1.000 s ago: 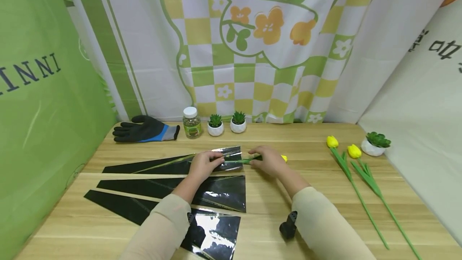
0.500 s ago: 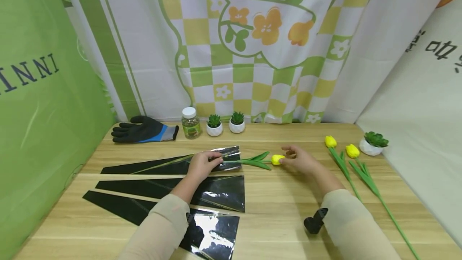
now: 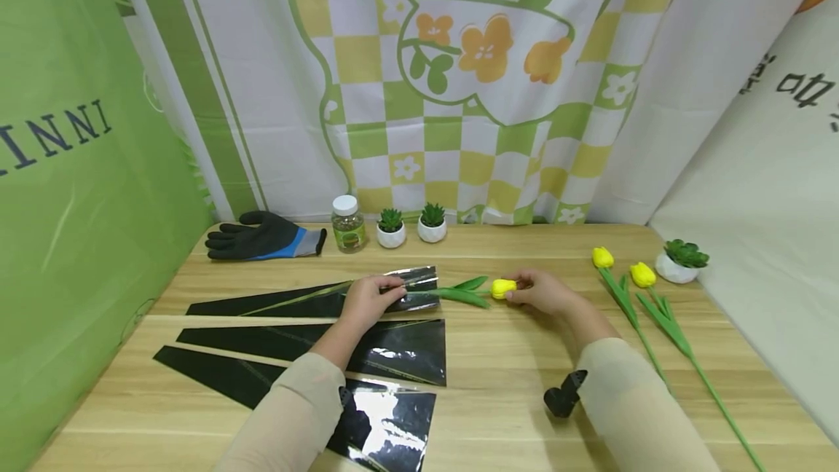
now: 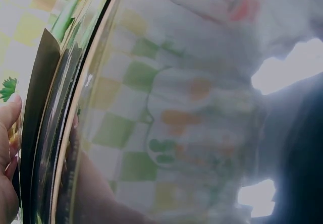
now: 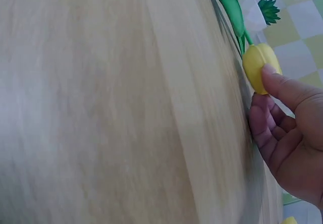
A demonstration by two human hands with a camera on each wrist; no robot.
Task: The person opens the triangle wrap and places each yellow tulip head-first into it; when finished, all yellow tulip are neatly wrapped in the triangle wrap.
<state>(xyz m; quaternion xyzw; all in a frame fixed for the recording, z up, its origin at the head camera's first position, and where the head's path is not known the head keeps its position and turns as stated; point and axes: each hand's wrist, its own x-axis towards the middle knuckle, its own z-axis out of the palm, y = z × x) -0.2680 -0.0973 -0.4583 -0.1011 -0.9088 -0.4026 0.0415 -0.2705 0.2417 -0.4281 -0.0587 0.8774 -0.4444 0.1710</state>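
A yellow artificial tulip [image 3: 503, 289] lies level on the table, its green stem running left into the mouth of the rearmost black flower sleeve [image 3: 291, 303]. My right hand [image 3: 545, 294] pinches the bloom between thumb and fingers; the right wrist view shows the thumb on the yellow petals [image 5: 256, 62]. Over the sleeve, my left hand [image 3: 367, 303] holds its mouth end, with the fingertips close to the stem. Whether they also pinch the stem is hidden. Two more black sleeves [image 3: 275, 341] lie in front, the nearest [image 3: 216, 377] partly under my left forearm.
Two yellow tulips [image 3: 642, 275] lie at the right beside a potted succulent [image 3: 682, 262]. Along the back stand a work glove [image 3: 262, 237], a white-lidded jar [image 3: 347, 224] and two small potted succulents [image 3: 391, 231]. Curtains hang behind the table.
My right hand has moved right from the leaves to the tulip's bloom and now pinches it. The bloom has come into view and shifted very slightly left. My left hand stays put.
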